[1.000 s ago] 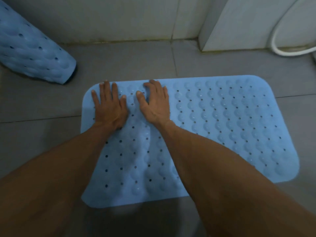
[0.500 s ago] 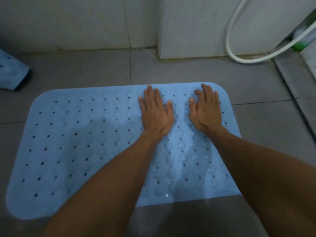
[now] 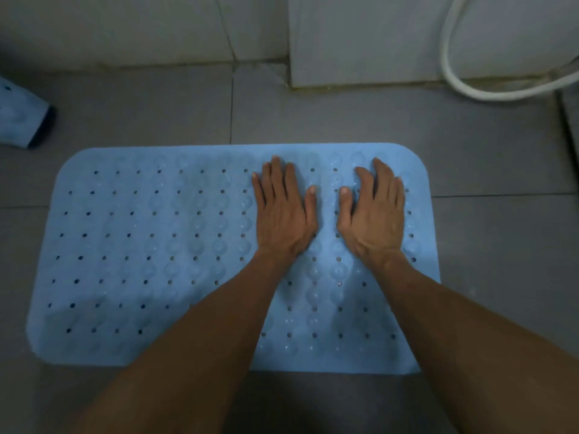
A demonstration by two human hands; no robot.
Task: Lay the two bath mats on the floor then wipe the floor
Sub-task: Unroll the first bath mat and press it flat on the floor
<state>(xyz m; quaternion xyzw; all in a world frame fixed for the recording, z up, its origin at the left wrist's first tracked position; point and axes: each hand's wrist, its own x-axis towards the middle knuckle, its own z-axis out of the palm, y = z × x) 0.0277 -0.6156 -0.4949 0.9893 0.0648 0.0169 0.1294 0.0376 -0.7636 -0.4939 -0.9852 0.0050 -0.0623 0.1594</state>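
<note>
Both hands, left hand and right hand, press flat and open on the bath mat, gripping nothing; trapped air risks leaving it lifting off the floor.

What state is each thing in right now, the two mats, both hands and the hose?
flat bath mat: unrolled, lying flat on the floor
rolled bath mat: rolled up, at the left edge of view
left hand: open, palm down on the flat mat
right hand: open, palm down on the flat mat
hose: looped by the wall
</note>
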